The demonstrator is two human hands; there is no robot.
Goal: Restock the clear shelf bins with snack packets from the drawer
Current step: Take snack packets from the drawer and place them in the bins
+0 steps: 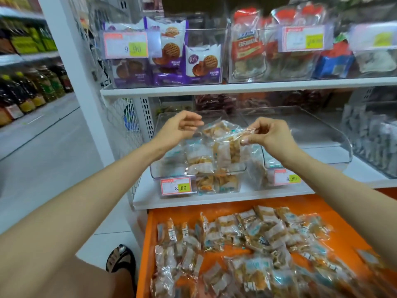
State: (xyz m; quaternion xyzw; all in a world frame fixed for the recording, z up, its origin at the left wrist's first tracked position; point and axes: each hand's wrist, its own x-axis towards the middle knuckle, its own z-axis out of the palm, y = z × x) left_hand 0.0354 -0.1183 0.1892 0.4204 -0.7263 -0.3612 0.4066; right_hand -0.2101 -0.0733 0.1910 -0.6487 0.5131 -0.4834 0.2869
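While the right hand (268, 136) pinches a clear snack packet (223, 134) above the near-left shelf bin (169, 172), the left hand (182, 126) hovers loose-fingered just beside it; that thin edge grip could slip, dropping it past the bin into the orange drawer (182, 216).

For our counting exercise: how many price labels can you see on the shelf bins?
5 price labels: upper shelf, left, middle, right; lower shelf, left, middle. More may be hidden.
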